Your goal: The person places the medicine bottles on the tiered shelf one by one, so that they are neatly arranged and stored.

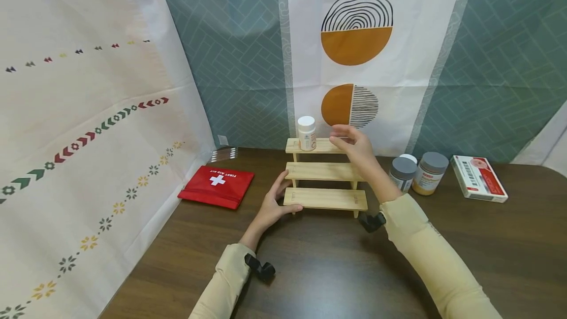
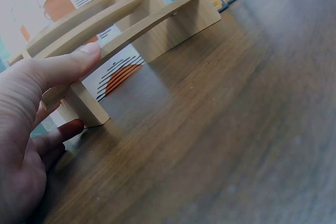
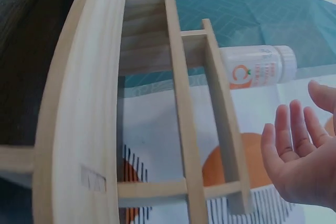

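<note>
A three-step wooden display stand [image 1: 325, 198] rests on the dark table. On the left end of its top step stands a white pill bottle [image 1: 307, 138] with a white cap, its label bearing an orange mark in the right wrist view. My left hand [image 1: 268, 207] grips the stand's left end, with the thumb [image 2: 79, 65] over the lowest step's front edge and the other fingers around the side. Over the right part of the top step, my right hand [image 1: 356, 150] holds nothing; its fingers are loosely bent and apart from the bottle [image 3: 257, 66].
To the left lies a red first aid pouch [image 1: 218, 186], with a clear strip pack [image 1: 223, 154] behind it. Right of the stand are grey-lidded jars [image 1: 428, 174], a white cap [image 1: 408, 158] behind them and a red-and-white medicine box [image 1: 479, 178]. Fabric [image 1: 239, 63] hangs behind the table.
</note>
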`<state>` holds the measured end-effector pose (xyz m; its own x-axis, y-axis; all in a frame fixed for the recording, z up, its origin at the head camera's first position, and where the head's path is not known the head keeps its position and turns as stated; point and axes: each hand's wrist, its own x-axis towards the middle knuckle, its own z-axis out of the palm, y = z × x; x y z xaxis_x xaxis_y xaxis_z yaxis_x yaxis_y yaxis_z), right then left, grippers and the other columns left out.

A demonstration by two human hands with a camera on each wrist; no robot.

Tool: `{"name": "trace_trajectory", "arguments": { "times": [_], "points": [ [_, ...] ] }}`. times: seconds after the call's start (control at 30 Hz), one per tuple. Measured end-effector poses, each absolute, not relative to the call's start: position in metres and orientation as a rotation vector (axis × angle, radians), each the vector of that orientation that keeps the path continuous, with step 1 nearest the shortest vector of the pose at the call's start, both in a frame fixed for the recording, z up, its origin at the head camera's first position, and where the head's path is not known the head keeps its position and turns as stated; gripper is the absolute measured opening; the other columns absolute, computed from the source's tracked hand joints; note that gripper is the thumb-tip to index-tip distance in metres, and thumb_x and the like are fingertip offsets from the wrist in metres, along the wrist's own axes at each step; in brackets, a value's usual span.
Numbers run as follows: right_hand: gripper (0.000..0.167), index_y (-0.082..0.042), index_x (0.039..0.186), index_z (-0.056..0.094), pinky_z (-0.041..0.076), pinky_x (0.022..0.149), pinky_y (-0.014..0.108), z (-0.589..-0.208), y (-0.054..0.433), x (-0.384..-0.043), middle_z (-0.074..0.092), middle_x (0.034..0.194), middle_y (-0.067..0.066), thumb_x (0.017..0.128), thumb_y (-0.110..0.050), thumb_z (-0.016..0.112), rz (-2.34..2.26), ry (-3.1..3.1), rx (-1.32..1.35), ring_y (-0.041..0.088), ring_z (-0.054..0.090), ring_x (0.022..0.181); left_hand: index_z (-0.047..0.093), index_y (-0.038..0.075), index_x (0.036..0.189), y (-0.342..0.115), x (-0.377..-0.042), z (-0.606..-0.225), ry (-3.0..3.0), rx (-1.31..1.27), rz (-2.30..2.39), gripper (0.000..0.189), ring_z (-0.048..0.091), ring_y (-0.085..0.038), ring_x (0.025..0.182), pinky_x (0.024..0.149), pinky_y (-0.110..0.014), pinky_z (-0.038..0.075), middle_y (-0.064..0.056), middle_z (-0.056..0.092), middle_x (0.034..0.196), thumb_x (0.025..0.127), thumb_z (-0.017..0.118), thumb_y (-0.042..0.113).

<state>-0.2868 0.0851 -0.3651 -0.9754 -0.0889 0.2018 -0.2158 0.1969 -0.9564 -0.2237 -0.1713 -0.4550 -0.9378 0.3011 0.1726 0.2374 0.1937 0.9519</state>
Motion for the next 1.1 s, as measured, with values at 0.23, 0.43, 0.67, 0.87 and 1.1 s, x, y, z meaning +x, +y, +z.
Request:
{"name": "trace_trajectory", "arguments": {
  "times": [0.23,0.43,0.67,0.87,1.1],
  "points": [
    [0.047,-0.008,0.136,0.053,0.046,0.084,0.012,-0.363,0.11,-0.267,0.057,0.105,-0.017,0.096,-0.029,0.063,1.89,-2.328,0.294,-0.003,0.057,0.096,0.023,0.013,0.156,-0.169,-0.225,-0.454,2.372,0.534,1.896,0.1,0.046,-0.039,0.135,0.109,-0.049,0.036,-0.021,0.046,0.149,0.075,0.08,-0.003],
    [0.047,-0.005,0.136,0.052,0.046,0.085,0.01,-0.364,0.133,-0.255,0.06,0.1,-0.024,0.095,-0.025,0.064,1.922,-2.317,0.281,-0.002,0.057,0.095,0.023,0.013,0.156,-0.168,-0.225,-0.454,2.371,0.513,1.898,0.1,0.043,-0.037,0.138,0.111,-0.048,0.034,-0.02,0.046,0.149,0.075,0.08,-0.003],
    [0.046,-0.009,0.135,0.054,0.045,0.086,0.01,-0.369,0.158,-0.244,0.062,0.1,-0.026,0.095,-0.03,0.064,1.911,-2.352,0.223,-0.005,0.059,0.096,0.023,0.015,0.156,-0.171,-0.223,-0.457,2.374,0.478,1.893,0.1,0.039,-0.034,0.142,0.115,-0.052,0.029,-0.019,0.045,0.15,0.076,0.08,-0.001],
    [0.03,-0.025,0.126,0.058,0.047,0.083,0.009,-0.373,0.179,-0.236,0.061,0.101,-0.027,0.096,-0.029,0.062,1.913,-2.334,0.188,-0.008,0.06,0.095,0.023,0.014,0.156,-0.171,-0.222,-0.46,2.385,0.475,1.883,0.1,0.039,-0.035,0.142,0.115,-0.053,0.029,-0.02,0.044,0.15,0.075,0.081,-0.001],
    [0.024,-0.034,0.119,0.058,0.047,0.082,0.008,-0.369,0.199,-0.234,0.063,0.102,-0.027,0.096,-0.027,0.062,1.951,-2.266,0.182,-0.009,0.06,0.095,0.023,0.016,0.156,-0.173,-0.235,-0.478,2.421,0.519,1.895,0.101,0.038,-0.036,0.142,0.114,-0.055,0.029,-0.02,0.045,0.15,0.075,0.082,0.0]
  ]
}}
